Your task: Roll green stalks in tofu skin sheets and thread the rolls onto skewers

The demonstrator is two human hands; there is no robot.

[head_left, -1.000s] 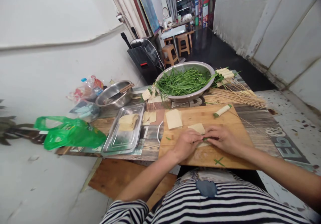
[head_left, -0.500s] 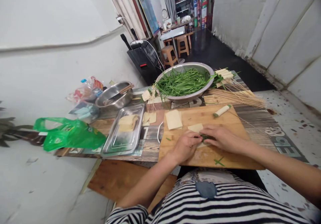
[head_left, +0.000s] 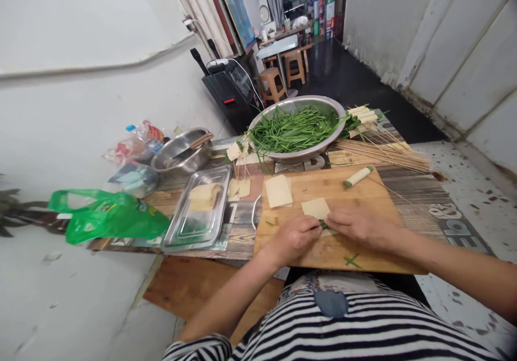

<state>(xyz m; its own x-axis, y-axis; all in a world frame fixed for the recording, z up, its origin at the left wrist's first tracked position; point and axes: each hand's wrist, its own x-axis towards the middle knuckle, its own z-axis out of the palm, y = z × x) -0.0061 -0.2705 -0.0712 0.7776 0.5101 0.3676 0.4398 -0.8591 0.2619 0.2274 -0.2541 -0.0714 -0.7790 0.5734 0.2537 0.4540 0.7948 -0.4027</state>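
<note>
On the wooden cutting board (head_left: 375,248), a square tofu sheet (head_left: 315,208) lies under a small bundle of chives (head_left: 323,224). My left hand (head_left: 296,237) is closed on the bundle's left end, fingers curled. At its right end, my right hand (head_left: 358,225) presses with its fingers together. Most of the bundle and the sheet's near part are hidden by my fingers. Beyond them lies a finished chive roll (head_left: 358,178) with a skewer through it. Further left is a small stack of tofu sheets (head_left: 278,191). Loose chive bits (head_left: 352,261) lie near the board's front edge.
A large steel basin (head_left: 297,155) of chives stands behind the board, with bamboo skewers (head_left: 388,155) and skewered rolls (head_left: 363,116) to its right. Leftward are a steel tray (head_left: 194,235) holding tofu sheets, a steel bowl (head_left: 181,161) and a green plastic bag (head_left: 117,215).
My fingers have drawn slightly nearer to me along with the chives, baring more of the tofu sheet's far part. The view has shifted a little.
</note>
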